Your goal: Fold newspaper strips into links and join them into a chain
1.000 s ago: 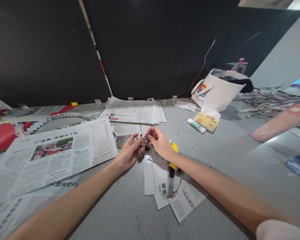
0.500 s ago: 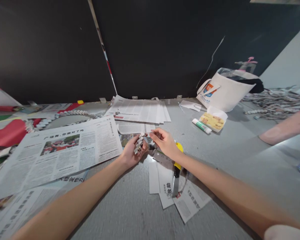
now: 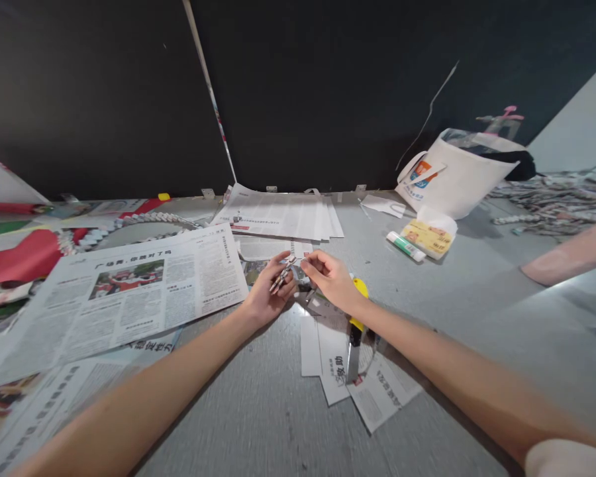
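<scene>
A short folded newspaper chain (image 3: 282,275) lies in my left hand (image 3: 264,298), held between its thumb and curled fingers. My right hand (image 3: 330,278) is just to the right, thumb and forefinger pinched together close to the chain's upper end. Whatever sits in that pinch is too small to make out. Below the right wrist is a utility knife (image 3: 354,334) with a yellow and black handle, its blade out. It rests on cut newspaper pieces (image 3: 381,396). The wrist partly covers these things.
Newspaper sheets (image 3: 129,291) spread on the left, with a longer folded-paper chain (image 3: 144,218) behind. A paper stack (image 3: 278,215) is by the dark wall. On the right are a glue stick (image 3: 405,246), tissue pack (image 3: 430,237), white bag (image 3: 457,182) and another person's limb (image 3: 571,255).
My left hand has turned the paper chain, so it now shows a narrower side. My right hand stays close beside it, still pinched. The whole view has shifted slightly.
</scene>
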{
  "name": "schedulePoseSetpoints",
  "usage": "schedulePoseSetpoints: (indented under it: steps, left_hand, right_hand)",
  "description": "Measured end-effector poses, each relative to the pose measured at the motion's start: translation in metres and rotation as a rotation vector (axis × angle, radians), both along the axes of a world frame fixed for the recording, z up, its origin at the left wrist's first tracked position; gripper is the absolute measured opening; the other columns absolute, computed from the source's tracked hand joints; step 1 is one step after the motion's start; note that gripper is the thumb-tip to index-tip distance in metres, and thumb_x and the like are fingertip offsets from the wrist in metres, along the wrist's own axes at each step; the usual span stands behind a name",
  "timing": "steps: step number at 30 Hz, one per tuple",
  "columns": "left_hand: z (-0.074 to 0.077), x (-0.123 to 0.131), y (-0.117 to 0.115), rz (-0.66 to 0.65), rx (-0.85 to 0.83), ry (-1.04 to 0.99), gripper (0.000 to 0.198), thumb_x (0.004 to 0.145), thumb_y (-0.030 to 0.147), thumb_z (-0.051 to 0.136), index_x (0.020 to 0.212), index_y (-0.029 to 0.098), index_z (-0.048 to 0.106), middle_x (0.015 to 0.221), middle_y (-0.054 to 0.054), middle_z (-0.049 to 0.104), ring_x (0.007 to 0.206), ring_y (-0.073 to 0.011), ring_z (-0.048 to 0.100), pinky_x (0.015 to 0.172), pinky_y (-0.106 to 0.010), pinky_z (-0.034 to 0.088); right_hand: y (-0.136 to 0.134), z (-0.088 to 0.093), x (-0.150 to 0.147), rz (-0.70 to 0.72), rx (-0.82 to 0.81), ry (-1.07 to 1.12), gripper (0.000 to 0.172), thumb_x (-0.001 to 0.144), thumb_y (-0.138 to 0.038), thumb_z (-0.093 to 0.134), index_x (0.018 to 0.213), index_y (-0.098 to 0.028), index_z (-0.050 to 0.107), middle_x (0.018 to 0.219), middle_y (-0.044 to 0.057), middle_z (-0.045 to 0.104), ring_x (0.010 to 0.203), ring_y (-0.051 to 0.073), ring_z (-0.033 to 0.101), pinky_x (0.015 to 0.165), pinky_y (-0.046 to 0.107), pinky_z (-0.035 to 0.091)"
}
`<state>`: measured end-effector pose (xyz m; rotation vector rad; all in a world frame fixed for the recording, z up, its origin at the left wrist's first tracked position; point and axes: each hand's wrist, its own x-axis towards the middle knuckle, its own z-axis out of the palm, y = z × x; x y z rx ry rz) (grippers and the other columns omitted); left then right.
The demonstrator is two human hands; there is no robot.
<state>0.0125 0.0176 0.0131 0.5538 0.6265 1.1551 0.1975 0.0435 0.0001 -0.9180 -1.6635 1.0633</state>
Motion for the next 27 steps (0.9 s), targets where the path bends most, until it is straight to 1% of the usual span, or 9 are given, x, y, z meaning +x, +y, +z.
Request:
schedulePoseSetpoints:
  steps: [3,5,9,12,15,18,20,24,27]
  left_hand:
    - [-0.003,0.001,0.000,0.042,0.005,0.029,0.059,0.087,0.017,0.079,0.139,0.029,0.056,0.070,0.008,0.057,0.048,-0.0062,0.048,0.051,-0.018,0.040]
    - [-0.004,0.002,0.001,0.078,-0.014,0.039,0.054,0.086,0.017,0.079,0.135,0.027,0.059,0.073,0.006,0.060,0.051,-0.0063,0.051,0.054,-0.018,0.045]
    - [-0.004,0.002,0.003,0.076,-0.086,0.004,0.027,0.088,0.014,0.071,0.115,0.014,0.072,0.083,-0.004,0.070,0.064,-0.0098,0.060,0.062,-0.020,0.053]
    - [-0.004,0.000,0.002,0.046,-0.091,-0.079,0.034,0.084,0.011,0.065,0.115,0.009,0.076,0.093,-0.010,0.074,0.076,-0.0141,0.067,0.068,-0.023,0.057]
    - [-0.004,0.002,0.000,0.004,-0.041,-0.075,0.039,0.074,0.002,0.068,0.110,0.008,0.078,0.091,-0.009,0.074,0.078,-0.0138,0.067,0.069,-0.022,0.057]
    - [-0.007,0.005,0.001,-0.004,0.036,0.021,0.028,0.076,0.001,0.076,0.103,0.009,0.078,0.085,-0.006,0.073,0.069,-0.0102,0.064,0.065,-0.019,0.053]
    - [-0.009,0.006,0.003,0.011,0.066,0.060,0.014,0.082,0.010,0.083,0.093,0.010,0.075,0.079,-0.004,0.071,0.063,-0.0083,0.061,0.062,-0.018,0.052]
    - [-0.014,0.004,0.004,-0.046,0.091,0.090,0.037,0.090,0.041,0.086,0.074,0.014,0.064,0.057,0.000,0.062,0.042,-0.0052,0.046,0.045,-0.017,0.039]
    - [-0.016,0.002,0.002,-0.099,0.087,0.105,0.046,0.092,0.048,0.083,0.068,0.016,0.061,0.038,0.007,0.041,0.031,-0.0041,0.025,0.037,-0.019,0.024]
  right_hand:
    - [-0.002,0.002,0.000,0.030,0.016,-0.004,0.035,0.101,-0.060,0.068,0.098,-0.024,0.068,0.074,-0.001,0.059,0.068,0.017,0.056,0.064,0.031,0.045]
    - [-0.004,0.005,-0.001,0.044,0.021,-0.014,0.034,0.100,-0.058,0.068,0.098,-0.025,0.068,0.076,-0.001,0.062,0.072,0.018,0.059,0.066,0.032,0.048]
    - [-0.007,0.006,-0.002,0.044,0.041,0.009,0.030,0.099,-0.055,0.072,0.102,-0.025,0.073,0.080,0.001,0.066,0.075,0.019,0.063,0.069,0.033,0.051]
    - [-0.007,0.003,-0.002,0.032,0.039,0.032,0.031,0.099,-0.056,0.071,0.105,-0.026,0.074,0.082,0.002,0.067,0.073,0.019,0.063,0.068,0.033,0.052]
    - [-0.006,0.000,-0.002,0.022,0.026,0.052,0.035,0.099,-0.059,0.069,0.108,-0.025,0.075,0.080,0.002,0.066,0.070,0.018,0.062,0.065,0.033,0.052]
    - [-0.004,0.001,-0.001,0.021,-0.018,0.082,0.038,0.098,-0.060,0.070,0.108,-0.024,0.074,0.074,0.000,0.064,0.065,0.017,0.059,0.061,0.031,0.049]
    - [-0.002,0.005,-0.001,0.031,-0.056,0.111,0.040,0.095,-0.062,0.073,0.105,-0.023,0.073,0.072,0.000,0.064,0.061,0.016,0.057,0.059,0.031,0.048]
    - [-0.001,0.014,0.002,0.061,-0.128,0.209,0.045,0.089,-0.064,0.079,0.101,-0.022,0.069,0.078,0.001,0.069,0.060,0.014,0.057,0.059,0.031,0.049]
    - [-0.001,0.016,0.004,0.095,-0.155,0.259,0.047,0.087,-0.066,0.081,0.100,-0.022,0.068,0.078,0.001,0.068,0.060,0.014,0.056,0.060,0.031,0.049]
